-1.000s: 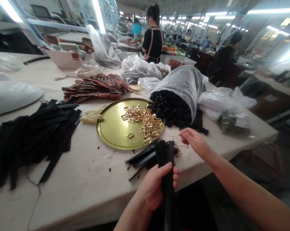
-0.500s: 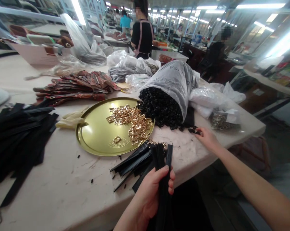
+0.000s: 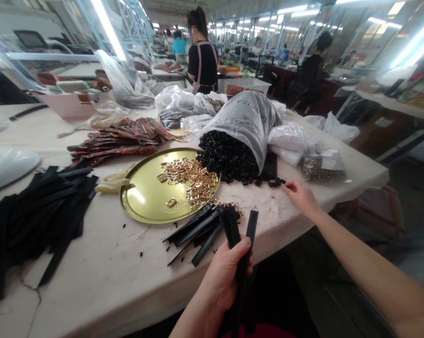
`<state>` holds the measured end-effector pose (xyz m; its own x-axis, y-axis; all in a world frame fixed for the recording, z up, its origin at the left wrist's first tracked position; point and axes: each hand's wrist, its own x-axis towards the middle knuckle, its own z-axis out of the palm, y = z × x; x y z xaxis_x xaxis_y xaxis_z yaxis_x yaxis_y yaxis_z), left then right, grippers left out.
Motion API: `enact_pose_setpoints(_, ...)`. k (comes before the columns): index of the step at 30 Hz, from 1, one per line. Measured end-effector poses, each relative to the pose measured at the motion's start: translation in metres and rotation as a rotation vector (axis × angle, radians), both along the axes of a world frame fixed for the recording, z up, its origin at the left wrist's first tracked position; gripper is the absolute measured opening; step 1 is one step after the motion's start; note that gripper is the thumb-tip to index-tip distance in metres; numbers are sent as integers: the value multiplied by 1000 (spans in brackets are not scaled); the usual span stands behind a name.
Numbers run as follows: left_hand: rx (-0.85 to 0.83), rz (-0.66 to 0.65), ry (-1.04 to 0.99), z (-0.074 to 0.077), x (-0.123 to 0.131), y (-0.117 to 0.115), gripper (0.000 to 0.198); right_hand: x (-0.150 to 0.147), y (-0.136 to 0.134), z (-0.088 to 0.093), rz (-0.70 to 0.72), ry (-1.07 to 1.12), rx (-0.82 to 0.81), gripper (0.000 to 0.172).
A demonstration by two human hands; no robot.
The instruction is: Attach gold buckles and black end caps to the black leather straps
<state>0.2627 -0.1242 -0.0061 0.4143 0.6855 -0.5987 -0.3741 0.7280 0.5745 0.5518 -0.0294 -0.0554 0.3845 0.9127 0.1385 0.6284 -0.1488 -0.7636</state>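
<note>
My left hand [image 3: 229, 270] is closed around a bundle of black straps [image 3: 230, 220], one of which stands apart beside the thumb. A bit of gold-coloured metal shows at that strap's top end. To the right, my right hand [image 3: 301, 199] is pinched just above the table, beside a few small black pieces [image 3: 275, 183]; what its fingertips hold is too small to make out. The heap of black pieces [image 3: 229, 157] spills from a grey plastic bag [image 3: 252, 112]. More black straps [image 3: 194, 230] lie below a gold round tray [image 3: 144, 213] bearing gold metal buckles [image 3: 197, 180].
A large pile of black strips [image 3: 39, 220] covers the table's left side. Behind the tray are folded patterned pieces [image 3: 120, 138] and a yellowish glove [image 3: 113, 182]. A clear bag of metal parts [image 3: 320, 166] sits at the right edge. Co-workers are farther back.
My right hand has drawn slightly away from the loose black pieces. The left hand still grips the straps, with the single strap spread further from the bundle. The camera view has shifted a little.
</note>
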Motion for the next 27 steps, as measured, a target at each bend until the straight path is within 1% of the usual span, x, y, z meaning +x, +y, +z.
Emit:
enact_pose_setpoints(3, 37, -8, 10, 3, 5, -6, 17, -22, -22, 11, 85, 210, -35, 25)
enact_pose_setpoints(6, 69, -19, 28, 7, 10, -11, 17, -54, -52, 24, 182, 427, -80, 24)
enact_pose_setpoints(7, 84, -29, 47, 9, 11, -12, 18, -64, -62, 28, 213, 541, -105, 22)
enact_pose_setpoints(9, 128, -53, 115, 12, 14, -14, 20, -83, -78, 35, 252, 990, -191, 21)
enact_pose_setpoints(11, 201, -61, 210, 14, 16, -14, 23, -98, -88, 41, 259, 1313, -217, 22)
enact_pose_setpoints(13, 272, -45, 305, 15, 17, -13, 22, -109, -93, 45, 264, 1471, -211, 21)
enact_pose_setpoints(15, 318, -17, 359, 15, 18, -12, 21, -118, -95, 47, 260, 1544, -216, 18)
enact_pose_setpoints(18, 370, 14, 394, 14, 17, -11, 18, -127, -95, 47, 220, 1540, -229, 18)
enact_pose_setpoints(20, 421, 6, 429, 12, 13, -10, 16, -130, -94, 46, 199, 1456, -205, 20)
enact_pose_setpoints(22, 477, -41, 468, 8, 7, -8, 14, -130, -94, 45, 201, 1270, -149, 21)
enact_pose_setpoints(24, 520, -111, 497, 5, -1, -4, 12, -129, -95, 46, 226, 986, -93, 21)
enact_pose_setpoints(26, 531, -164, 511, 3, -8, 0, 11, -126, -96, 47, 268, 713, -68, 20)
enact_pose_setpoints(27, 523, -181, 516, 3, -11, 2, 10, -125, -96, 47, 289, 617, -65, 20)
